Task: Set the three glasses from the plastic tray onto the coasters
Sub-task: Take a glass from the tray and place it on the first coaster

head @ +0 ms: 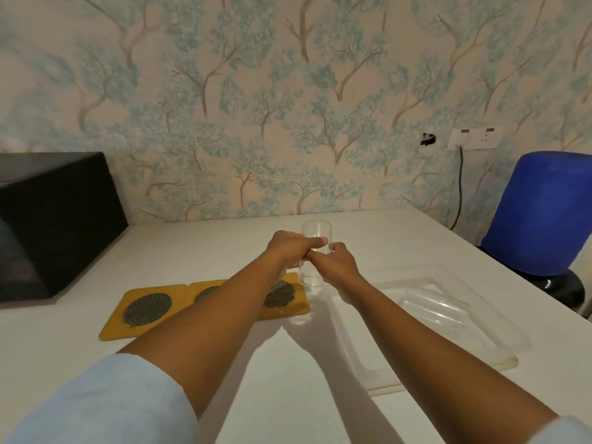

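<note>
On the white table (224,373), both the left hand (288,249) and right hand (339,262) grip one upright glass (315,233), just right of the nearest coaster (280,293), so it must travel leftward

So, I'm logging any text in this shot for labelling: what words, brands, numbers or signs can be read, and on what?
No text can be read here.
Switch plate on the wall: two small dark blue labels, too blurred to read.
Glass held in both hands, tray, coasters, black box: no lettering visible.
</note>
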{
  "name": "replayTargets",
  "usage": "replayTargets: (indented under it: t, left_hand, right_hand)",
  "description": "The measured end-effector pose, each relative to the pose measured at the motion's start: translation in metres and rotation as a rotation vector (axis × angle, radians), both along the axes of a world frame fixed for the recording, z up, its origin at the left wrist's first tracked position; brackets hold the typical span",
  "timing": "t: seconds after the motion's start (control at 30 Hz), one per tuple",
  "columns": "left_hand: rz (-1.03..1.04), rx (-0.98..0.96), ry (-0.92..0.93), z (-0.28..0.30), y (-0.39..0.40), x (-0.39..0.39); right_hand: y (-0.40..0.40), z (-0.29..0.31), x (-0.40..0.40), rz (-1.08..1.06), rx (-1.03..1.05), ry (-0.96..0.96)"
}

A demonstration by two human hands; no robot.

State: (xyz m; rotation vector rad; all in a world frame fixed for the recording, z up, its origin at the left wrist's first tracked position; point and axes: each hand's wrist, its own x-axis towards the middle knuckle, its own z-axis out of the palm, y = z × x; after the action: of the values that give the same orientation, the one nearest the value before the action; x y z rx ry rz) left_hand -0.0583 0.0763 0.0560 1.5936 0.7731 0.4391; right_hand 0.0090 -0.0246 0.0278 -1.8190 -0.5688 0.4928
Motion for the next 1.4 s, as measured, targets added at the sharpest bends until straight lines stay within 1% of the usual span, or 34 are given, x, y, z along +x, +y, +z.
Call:
replayTargets:
  t: [0.2, 0.4, 0.63, 0.83, 1.13, 1.4]
  left_hand:
    - [0.034, -0.006, -0.040, 0.001, 0.038, -0.052]
    - [0.089, 0.061, 0.010, -0.007, 0.077, -0.103]
    - [0.172, 0.076, 0.031, -0.019, 0.111, -0.151]
    - [0.283, 0.083, 0.050, -0.036, 0.141, -0.179]
    - [0.387, 0.198, 0.121, -0.060, 0.176, -0.214]
    - [0.461, 0.244, 0.148, -0.076, 0.198, -0.229]
  right_hand:
    - [0.040, -0.003, -0.035, 0.097, -0.004, -0.063]
    - [0.081, -0.012, -0.073, 0.215, -0.023, -0.132]
    - [0.123, -0.024, -0.110, 0.323, -0.021, -0.104]
    - [0.159, -0.042, -0.138, 0.370, -0.006, -0.122]
    - [0.204, -0.065, -0.169, 0.405, -0.005, -0.248]
    - [0.230, -0.079, -0.182, 0.461, 0.001, -0.330]
